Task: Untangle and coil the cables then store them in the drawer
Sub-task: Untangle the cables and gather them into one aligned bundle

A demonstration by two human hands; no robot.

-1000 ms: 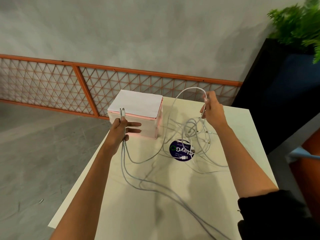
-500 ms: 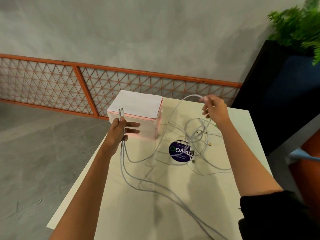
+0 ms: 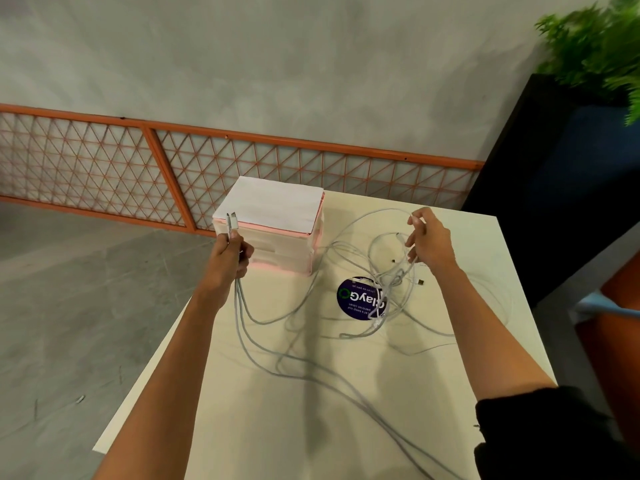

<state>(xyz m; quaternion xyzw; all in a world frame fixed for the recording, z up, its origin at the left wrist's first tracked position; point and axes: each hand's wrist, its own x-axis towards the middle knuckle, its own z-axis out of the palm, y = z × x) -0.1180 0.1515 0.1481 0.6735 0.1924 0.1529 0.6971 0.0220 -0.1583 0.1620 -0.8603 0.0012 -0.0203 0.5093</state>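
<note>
From the head camera we see a small pink-and-white drawer unit (image 3: 273,221) at the far edge of a cream table (image 3: 277,427), and we place everything else by it.

Our left hand (image 3: 230,252) is right in front of the unit's left corner, fist closed around a bunch of grey-white cables (image 3: 242,306). Two white connector ends (image 3: 231,220) stick up out of the fist against the unit's top edge. Below the fist the strands hang down to the tabletop and trail toward us, nearer than the unit.

Our right hand (image 3: 431,242) is raised to the right of the unit. Its thumb and forefinger pinch one strand that arcs back toward the unit, and the other fingers curl loosely over more loops. Beneath that hand, the rest of the cables sit in a knotted heap on the table, partly over a round dark-blue sticker (image 3: 358,297) just right of the unit's front. The unit's drawers look closed.

Behind the unit runs an orange lattice fence (image 3: 311,157). Far to its right a green plant (image 3: 595,46) grows from a dark planter (image 3: 554,185).
</note>
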